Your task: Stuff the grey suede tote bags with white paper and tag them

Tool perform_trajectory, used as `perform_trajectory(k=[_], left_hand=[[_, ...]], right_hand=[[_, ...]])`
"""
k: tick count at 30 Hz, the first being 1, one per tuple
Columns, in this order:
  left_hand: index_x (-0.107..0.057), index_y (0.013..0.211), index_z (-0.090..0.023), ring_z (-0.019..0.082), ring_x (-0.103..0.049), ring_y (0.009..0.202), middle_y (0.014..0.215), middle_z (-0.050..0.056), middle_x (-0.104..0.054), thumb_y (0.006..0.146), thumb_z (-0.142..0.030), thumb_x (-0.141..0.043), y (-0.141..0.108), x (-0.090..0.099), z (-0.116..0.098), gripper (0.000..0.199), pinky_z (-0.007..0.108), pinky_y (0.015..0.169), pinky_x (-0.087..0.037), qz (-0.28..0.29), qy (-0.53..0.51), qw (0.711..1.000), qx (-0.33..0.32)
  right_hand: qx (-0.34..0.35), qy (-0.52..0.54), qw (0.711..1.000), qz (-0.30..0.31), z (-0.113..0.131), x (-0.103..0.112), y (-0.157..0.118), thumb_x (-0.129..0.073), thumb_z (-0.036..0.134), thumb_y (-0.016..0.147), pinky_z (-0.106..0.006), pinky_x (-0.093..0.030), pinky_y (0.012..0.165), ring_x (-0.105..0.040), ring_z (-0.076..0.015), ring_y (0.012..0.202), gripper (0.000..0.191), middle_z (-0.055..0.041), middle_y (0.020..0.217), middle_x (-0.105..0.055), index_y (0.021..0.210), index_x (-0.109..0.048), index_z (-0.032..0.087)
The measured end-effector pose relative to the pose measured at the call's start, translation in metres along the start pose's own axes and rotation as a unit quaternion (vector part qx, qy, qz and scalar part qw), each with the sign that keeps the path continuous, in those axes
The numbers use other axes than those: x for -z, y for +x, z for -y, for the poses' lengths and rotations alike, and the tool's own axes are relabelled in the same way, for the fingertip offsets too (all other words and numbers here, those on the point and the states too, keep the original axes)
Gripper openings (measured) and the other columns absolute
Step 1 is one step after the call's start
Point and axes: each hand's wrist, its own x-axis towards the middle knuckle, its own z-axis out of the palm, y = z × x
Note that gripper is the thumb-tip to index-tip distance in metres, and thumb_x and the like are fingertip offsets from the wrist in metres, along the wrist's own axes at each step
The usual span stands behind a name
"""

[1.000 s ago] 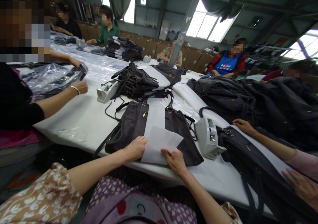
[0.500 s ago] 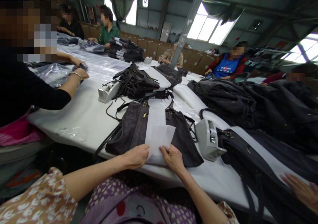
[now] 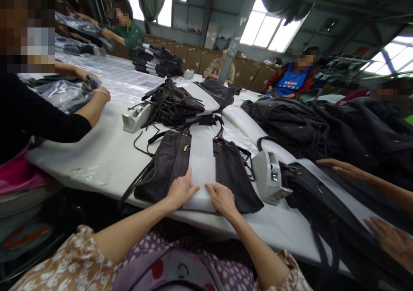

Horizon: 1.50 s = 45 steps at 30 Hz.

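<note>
A dark grey bag (image 3: 167, 166) lies flat on the white table in front of me, its handles pointing away. A strip of white paper (image 3: 201, 145) runs down its middle, with a smaller white sheet (image 3: 203, 175) laid over the lower part. My left hand (image 3: 182, 191) rests at the left edge of the sheet, thumb and fingers apart. At the right edge, my right hand (image 3: 222, 197) has its thumb on the paper and its fingers curled, pinching the sheet's edge.
Tape dispensers stand right of the bag (image 3: 269, 177) and at the back left (image 3: 137, 118). Stacked dark bags (image 3: 174, 102) lie behind. A person's hands (image 3: 387, 239) touch another bag at right; a person in black (image 3: 41, 106) handles plastic at left.
The small sheet, tilted and raised before, now lies flat along the strip. My left hand has moved up and opened. Another hand of the person at right has come into view.
</note>
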Motion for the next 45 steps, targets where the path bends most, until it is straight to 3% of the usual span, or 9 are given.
perform_trajectory(k=[11,14,18,22,34,36,39,42,45], left_hand=[[-0.036,0.131,-0.022,0.027,-0.066,0.094,0.095,0.01,-0.07,0.082,-0.045,-0.052,0.011,-0.005,-0.007,0.056,0.033,0.078,-0.046,-0.007,0.042,0.996,0.072],[-0.035,0.131,-0.023,0.028,-0.065,0.094,0.096,0.01,-0.07,0.082,-0.046,-0.051,0.012,-0.005,-0.008,0.057,0.034,0.079,-0.046,0.0,0.044,0.996,0.081],[-0.037,0.128,-0.023,0.028,-0.066,0.093,0.098,0.012,-0.069,0.082,-0.048,-0.05,0.014,-0.005,-0.009,0.054,0.035,0.077,-0.047,0.006,0.036,0.995,0.089],[-0.037,0.125,-0.021,0.028,-0.066,0.094,0.099,0.014,-0.069,0.082,-0.045,-0.051,0.015,-0.006,-0.009,0.051,0.035,0.079,-0.046,0.006,0.029,0.995,0.099],[-0.029,0.133,-0.015,0.028,-0.066,0.092,0.098,0.014,-0.067,0.087,-0.033,-0.044,0.022,-0.004,-0.001,0.052,0.035,0.078,-0.048,-0.007,0.02,0.996,0.092],[-0.024,0.138,-0.015,0.027,-0.065,0.093,0.103,0.015,-0.064,0.088,-0.032,-0.044,0.016,-0.003,-0.004,0.057,0.037,0.08,-0.048,-0.051,0.043,0.996,0.051],[-0.015,0.145,-0.019,0.028,-0.052,0.117,0.128,0.018,-0.05,0.089,-0.037,-0.045,0.005,-0.01,-0.009,0.066,0.041,0.095,-0.043,-0.128,0.076,0.982,-0.117],[-0.007,0.148,-0.017,0.031,-0.027,0.137,0.147,0.02,-0.029,0.088,-0.054,-0.042,-0.002,-0.028,-0.01,0.079,0.047,0.106,-0.03,-0.113,0.081,0.96,-0.245],[-0.007,0.148,-0.013,0.035,-0.019,0.139,0.151,0.023,-0.02,0.085,-0.066,-0.034,-0.003,-0.045,-0.005,0.087,0.051,0.107,-0.026,-0.069,0.113,0.958,-0.253]], right_hand=[[-0.062,-0.052,0.996,0.026,0.02,0.006,0.004,-0.04,0.049,0.093,-0.035,-0.045,0.074,-0.064,-0.0278,0.087,0.042,-0.0147,0.091,-0.068,0.093,-0.067,0.016],[-0.071,-0.057,0.995,-0.041,0.023,0.008,0.002,-0.05,0.047,0.09,-0.037,-0.047,0.076,-0.061,-0.029,0.093,0.041,-0.0169,0.098,-0.066,0.111,-0.061,0.014],[0.117,-0.061,0.975,-0.18,0.024,0.009,0.002,-0.049,0.03,0.091,-0.041,-0.037,0.099,-0.042,-0.03,0.123,0.054,-0.0213,0.135,-0.045,0.139,-0.036,0.01],[0.272,-0.027,0.958,-0.082,0.016,0.0,0.01,-0.036,0.025,0.096,-0.039,-0.03,0.107,-0.033,-0.0244,0.133,0.046,-0.0168,0.144,-0.036,0.139,-0.038,0.012],[0.249,-0.025,0.968,0.027,0.004,-0.018,0.018,-0.025,0.05,0.097,-0.046,-0.02,0.111,-0.021,-0.0271,0.139,0.056,-0.0104,0.152,-0.024,0.144,-0.032,0.02],[0.248,-0.027,0.968,0.026,0.004,-0.019,0.018,-0.026,0.049,0.097,-0.047,-0.021,0.11,-0.022,-0.0279,0.138,0.056,-0.0105,0.151,-0.025,0.144,-0.033,0.021],[0.265,-0.03,0.963,0.027,0.002,-0.021,0.019,-0.033,0.044,0.095,-0.048,-0.022,0.11,-0.021,-0.0292,0.138,0.056,-0.0107,0.152,-0.023,0.146,-0.029,0.021],[0.282,-0.029,0.958,0.038,0.0,-0.025,0.021,-0.043,0.035,0.091,-0.049,-0.022,0.11,-0.019,-0.03,0.139,0.061,-0.0105,0.153,-0.02,0.147,-0.024,0.02],[0.248,0.003,0.968,0.033,-0.002,-0.025,0.025,-0.036,0.022,0.09,-0.042,-0.024,0.111,-0.025,-0.0243,0.137,0.056,-0.0123,0.149,-0.029,0.145,-0.029,0.013]])
